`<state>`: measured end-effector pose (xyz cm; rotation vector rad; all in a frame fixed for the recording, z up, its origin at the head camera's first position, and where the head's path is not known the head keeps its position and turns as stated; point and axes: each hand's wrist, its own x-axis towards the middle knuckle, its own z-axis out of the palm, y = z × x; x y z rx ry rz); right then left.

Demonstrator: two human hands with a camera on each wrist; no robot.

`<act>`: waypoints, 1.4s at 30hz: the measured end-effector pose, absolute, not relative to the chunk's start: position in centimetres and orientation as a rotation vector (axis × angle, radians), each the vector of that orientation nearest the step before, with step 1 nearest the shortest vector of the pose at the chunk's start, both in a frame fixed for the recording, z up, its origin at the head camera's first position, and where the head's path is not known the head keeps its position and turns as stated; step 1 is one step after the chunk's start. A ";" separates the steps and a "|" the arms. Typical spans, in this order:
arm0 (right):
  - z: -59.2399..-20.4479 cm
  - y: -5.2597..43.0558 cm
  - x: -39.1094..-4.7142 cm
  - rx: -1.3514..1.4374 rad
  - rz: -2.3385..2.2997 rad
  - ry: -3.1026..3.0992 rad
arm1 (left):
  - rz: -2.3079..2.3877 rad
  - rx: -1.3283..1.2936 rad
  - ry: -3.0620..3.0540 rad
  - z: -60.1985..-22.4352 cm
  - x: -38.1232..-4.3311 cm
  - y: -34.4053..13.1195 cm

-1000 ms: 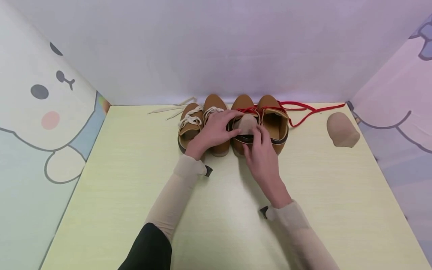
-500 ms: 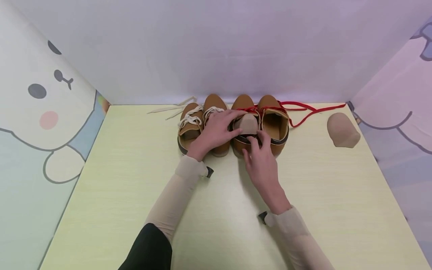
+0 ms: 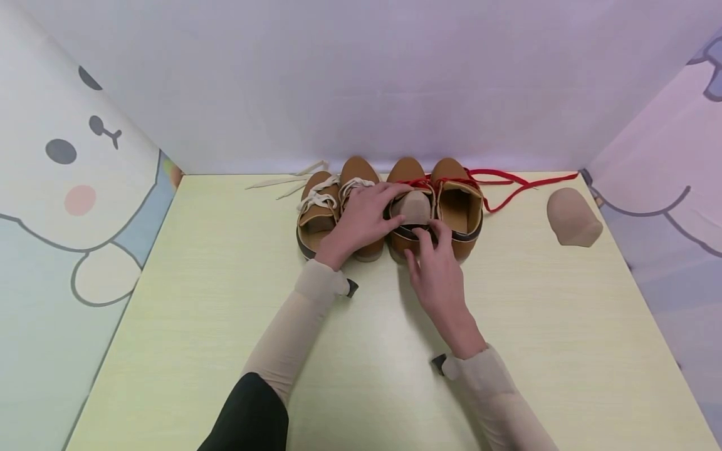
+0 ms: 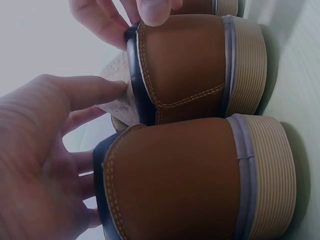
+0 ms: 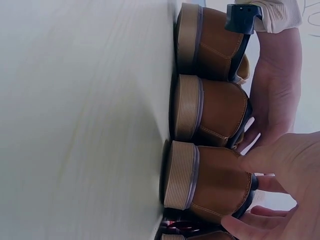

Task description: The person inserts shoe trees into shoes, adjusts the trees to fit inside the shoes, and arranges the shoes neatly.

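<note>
In the head view, a tan shoe with red laces point(image 3: 406, 168) stands third from the left, a beige rounded shoe insert point(image 3: 412, 207) in its opening. My left hand point(image 3: 365, 216) reaches across the second shoe point(image 3: 358, 170). Its thumb tip presses the insert's near side, and its index finger extends along the far side. Around the heel of the third shoe curves my right hand point(image 3: 441, 275), pinching the black-edged collar between thumb and fingers. The left wrist view shows the left thumb touching the insert point(image 4: 122, 107) beside the heel point(image 4: 185, 65). The insert's lower part is hidden inside the shoe.
The white-laced leftmost shoe point(image 3: 316, 219) and the red-laced rightmost shoe point(image 3: 459, 207) complete the row by the back wall. A second beige insert point(image 3: 573, 217) lies on the pale table point(image 3: 197, 313) at right. Loose red laces point(image 3: 524, 183) trail toward it.
My right hand has drawn back slightly from the insert to the heel collar, leaving more of the insert in view. The left hand has stayed nearly still.
</note>
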<state>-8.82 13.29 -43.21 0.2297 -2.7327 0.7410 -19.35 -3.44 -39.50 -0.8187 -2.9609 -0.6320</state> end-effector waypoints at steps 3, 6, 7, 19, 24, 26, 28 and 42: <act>-43.2 13.3 -8.8 0.229 0.743 -2.734 | -0.645 -0.809 -2.960 -39.5 -19.3 -3.4; -43.2 13.4 -8.8 0.234 0.743 -2.732 | -0.656 -0.797 -2.957 -39.6 -19.2 -3.3; -43.2 13.4 -8.8 0.236 0.745 -2.731 | -0.656 -0.792 -2.957 -39.6 -19.2 -3.3; -42.7 13.7 -8.9 0.278 0.765 -2.731 | -0.621 -0.740 -2.935 -40.0 -19.2 -2.9; -42.0 14.2 -9.6 0.308 0.801 -2.704 | -0.676 -0.724 -2.934 -40.1 -19.2 -2.9; -41.6 14.5 -10.1 0.319 0.810 -2.690 | -0.715 -0.717 -2.941 -40.1 -19.3 -3.0; -41.2 14.8 -10.8 0.341 0.818 -2.673 | -0.752 -0.718 -2.954 -40.2 -19.3 -3.0; -38.5 16.4 -15.8 0.700 0.835 -2.766 | -0.790 -0.740 -3.036 -40.4 -18.6 -3.1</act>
